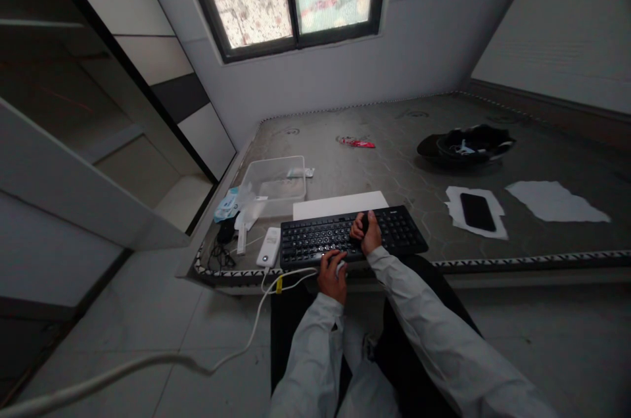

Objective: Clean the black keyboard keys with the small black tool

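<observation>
A black keyboard [315,237] lies along the front edge of a grey mattress [335,168], over a white sheet [340,203]. My right hand [369,234] is closed above the keyboard's right half, wrapped round a small dark object [365,222] whose kind does not show. At the keyboard's front edge my left hand [333,277] has its fingers curled round a small pale thing [340,267] that is mostly hidden. A white cable [296,272] runs up to this hand from the lower left.
Left of the keyboard are a white power bank [269,247], a clear plastic box [273,185] and tangled black wire [221,257]. A red packet [359,142] lies farther back. At the right are a black cap [463,145], a phone [477,211] on white paper and another paper sheet [557,201].
</observation>
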`<state>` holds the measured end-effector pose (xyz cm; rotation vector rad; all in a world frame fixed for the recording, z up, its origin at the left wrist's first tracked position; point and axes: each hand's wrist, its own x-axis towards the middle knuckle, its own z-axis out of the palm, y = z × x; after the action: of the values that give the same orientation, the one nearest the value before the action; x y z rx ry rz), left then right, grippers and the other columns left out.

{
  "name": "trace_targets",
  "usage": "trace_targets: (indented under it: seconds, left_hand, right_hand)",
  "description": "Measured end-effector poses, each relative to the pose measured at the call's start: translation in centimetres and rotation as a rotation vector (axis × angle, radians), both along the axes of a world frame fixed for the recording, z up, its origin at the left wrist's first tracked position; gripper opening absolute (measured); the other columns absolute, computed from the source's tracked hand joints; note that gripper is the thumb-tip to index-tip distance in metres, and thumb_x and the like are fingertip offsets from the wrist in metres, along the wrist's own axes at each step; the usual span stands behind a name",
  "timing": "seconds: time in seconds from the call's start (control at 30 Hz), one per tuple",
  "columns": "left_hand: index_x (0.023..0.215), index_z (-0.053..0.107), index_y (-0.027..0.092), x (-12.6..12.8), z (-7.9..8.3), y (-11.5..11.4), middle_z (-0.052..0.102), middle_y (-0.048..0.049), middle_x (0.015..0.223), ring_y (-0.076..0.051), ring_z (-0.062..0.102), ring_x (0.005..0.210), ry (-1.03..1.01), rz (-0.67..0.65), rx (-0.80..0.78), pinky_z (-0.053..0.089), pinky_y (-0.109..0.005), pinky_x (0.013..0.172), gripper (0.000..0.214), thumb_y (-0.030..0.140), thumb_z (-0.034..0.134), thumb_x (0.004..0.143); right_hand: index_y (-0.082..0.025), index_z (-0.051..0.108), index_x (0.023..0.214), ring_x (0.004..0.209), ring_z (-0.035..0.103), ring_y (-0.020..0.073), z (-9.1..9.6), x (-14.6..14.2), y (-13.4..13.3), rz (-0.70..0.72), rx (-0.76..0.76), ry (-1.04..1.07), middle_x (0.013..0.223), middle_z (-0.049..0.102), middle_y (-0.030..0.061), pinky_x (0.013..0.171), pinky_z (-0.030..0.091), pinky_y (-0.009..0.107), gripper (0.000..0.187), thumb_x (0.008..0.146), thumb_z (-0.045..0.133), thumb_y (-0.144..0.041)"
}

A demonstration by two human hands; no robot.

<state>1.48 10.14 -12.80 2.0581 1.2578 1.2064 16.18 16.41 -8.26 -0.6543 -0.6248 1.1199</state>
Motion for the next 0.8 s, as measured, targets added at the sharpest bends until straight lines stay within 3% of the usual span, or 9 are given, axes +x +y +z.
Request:
trace_targets:
  seconds: [0.8]
  left_hand:
    - [0.109, 0.061, 0.023, 0.00, 0.05, -0.05, 0.054, -0.0056, 0.114, -0.016, 0.054, 0.108, 0.004, 0.001, -0.019, 0.047, -0.032, 0.095, 0.027, 0.017, 0.050, 0.085]
  right_hand:
    - [-0.020, 0.039, 0.054, 0.034, 0.019, 0.0054, 0.47, -0.04, -0.12, 0.006, -0.013, 0.005, 0.040, 0.025, -0.0082, 0.032, 0.020, 0.016, 0.050, 0.084, 0.041, -0.060]
